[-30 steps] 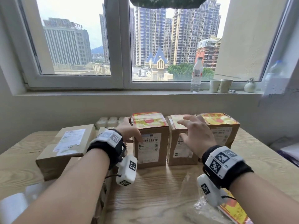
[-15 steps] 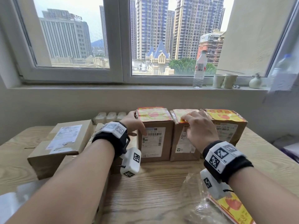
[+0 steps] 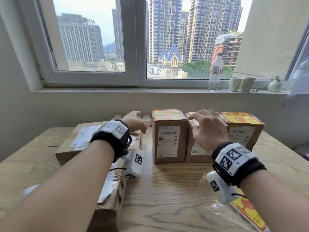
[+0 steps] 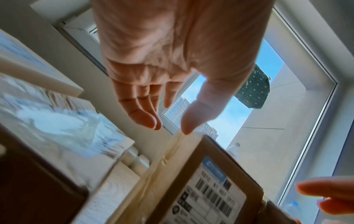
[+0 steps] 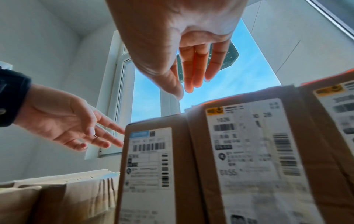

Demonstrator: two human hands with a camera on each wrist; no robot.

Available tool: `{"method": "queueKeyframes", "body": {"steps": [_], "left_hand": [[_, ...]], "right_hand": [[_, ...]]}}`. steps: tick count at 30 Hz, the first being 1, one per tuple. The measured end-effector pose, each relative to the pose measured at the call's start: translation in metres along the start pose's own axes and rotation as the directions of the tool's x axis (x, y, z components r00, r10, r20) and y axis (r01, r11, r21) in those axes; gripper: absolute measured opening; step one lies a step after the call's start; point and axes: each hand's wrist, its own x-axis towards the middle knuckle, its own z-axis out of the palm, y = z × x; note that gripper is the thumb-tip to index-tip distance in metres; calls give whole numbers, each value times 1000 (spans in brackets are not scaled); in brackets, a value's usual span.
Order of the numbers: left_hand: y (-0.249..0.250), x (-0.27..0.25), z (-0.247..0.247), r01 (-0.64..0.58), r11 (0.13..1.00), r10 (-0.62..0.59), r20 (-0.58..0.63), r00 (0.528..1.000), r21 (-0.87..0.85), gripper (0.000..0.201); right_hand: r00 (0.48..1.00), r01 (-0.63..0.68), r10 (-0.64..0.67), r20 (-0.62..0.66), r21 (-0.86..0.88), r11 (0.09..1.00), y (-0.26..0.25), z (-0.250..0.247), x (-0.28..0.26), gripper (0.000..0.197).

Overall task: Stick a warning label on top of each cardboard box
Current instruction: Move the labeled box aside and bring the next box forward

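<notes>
Three upright cardboard boxes stand in a row on the wooden table [image 3: 167, 190]. The left box [image 3: 169, 143] has a yellow-red warning label [image 3: 167, 114] on top, and so does the right box [image 3: 245, 133]. My right hand [image 3: 200, 121] hovers over the middle box [image 3: 197, 151] and hides most of its top; its fingers [image 5: 193, 72] are straight and hold nothing. My left hand [image 3: 138, 122] is open just left of the left box, apart from it, with its palm [image 4: 153, 60] bare.
Two flat parcels lie at the left, one further back [image 3: 78, 139] and one nearer [image 3: 110, 190]. A clear plastic bag with spare yellow-red labels [image 3: 247, 208] lies at the front right. A bottle [image 3: 215, 72] and cups [image 3: 242, 83] stand on the windowsill.
My left hand has let go of the left box and drawn away to the left. My right hand has lifted off the middle box's top and spread its fingers.
</notes>
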Motion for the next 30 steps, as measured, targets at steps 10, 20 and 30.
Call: {"method": "queueKeyframes", "body": {"steps": [10,20,30], "left_hand": [[-66,-69,-75,132,990,-140,-172,975,-57,31],[-121,-110,-90,285,957,-290,-219,931,-58,26],[-153,-110,-84,425,902,-430,-55,901,-73,15]], "right_hand": [[973,-62,3,229,248,967,-90,17,-25,21],[890,-150,2,456,288,946,-148,51,-61,26],[699,-436,16,715,408,802,-147,84,-82,58]]}}
